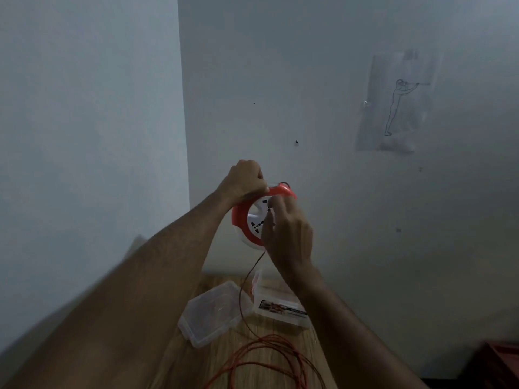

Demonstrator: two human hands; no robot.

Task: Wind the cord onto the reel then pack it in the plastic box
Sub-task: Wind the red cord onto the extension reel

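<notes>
I hold a red and white cord reel [247, 217] up in front of the wall. My left hand [244, 182] grips its top rim. My right hand [289, 231] has its fingers curled on the reel's white centre face. A thin red cord [243, 290] hangs from the bottom of the reel down to loose loops [269, 357] on the wooden table [213, 366]. The clear plastic box [280, 307], with a printed label, stands on the table below my right wrist. Its clear lid [213, 313] lies to its left.
Grey walls meet in a corner straight ahead. A sheet with a line drawing [398, 105] is stuck to the right wall. A dark reddish object [500, 363] sits at the bottom right. The table's right edge runs close to the cord loops.
</notes>
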